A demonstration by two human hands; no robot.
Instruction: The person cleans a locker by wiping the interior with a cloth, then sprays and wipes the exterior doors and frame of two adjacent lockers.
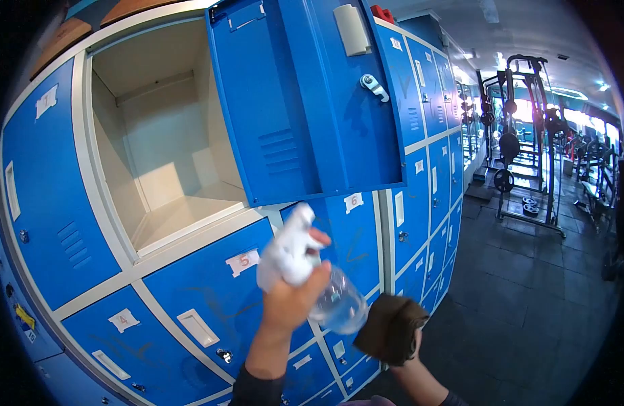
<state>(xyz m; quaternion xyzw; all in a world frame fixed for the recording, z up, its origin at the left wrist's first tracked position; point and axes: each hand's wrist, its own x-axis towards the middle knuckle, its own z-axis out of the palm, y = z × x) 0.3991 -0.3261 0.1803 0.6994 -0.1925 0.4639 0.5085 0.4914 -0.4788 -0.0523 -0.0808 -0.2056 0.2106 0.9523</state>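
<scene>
You stand facing a bank of blue metal lockers [203, 237] with cream frames, which fills the left and middle of the scene and runs toward the far right. Dark tiled flooring [515, 311] stretches away on the right, with a black weight machine [508, 145] standing far back on it. Nearer to you, one locker door [295, 101] in the upper row stands swung open, its inner side turned your way. To its left is the open compartment [159, 135], cream inside, with a patch of light across its back wall and base. Below these you have three shut doors: door 4 [149, 345] on the near left, door 5 [224, 298] beside it, and door 6 [359, 243] farther right.

Your clear spray bottle [339, 301] with its white head is in front of the lockers, below the open door, tilted with its nozzle end up and left. Your left hand [295, 294] grips it around the neck, fingers curled near the trigger; blur means I cannot tell whether the trigger is pressed. To the right and slightly lower, your right hand [413, 355] holds a folded dark brown cloth [389, 328], fingers bent around its right edge and partly hidden by it. On the open door's inner side are a cream plastic cover [352, 30] and, below it, a metal latch [375, 88].
</scene>
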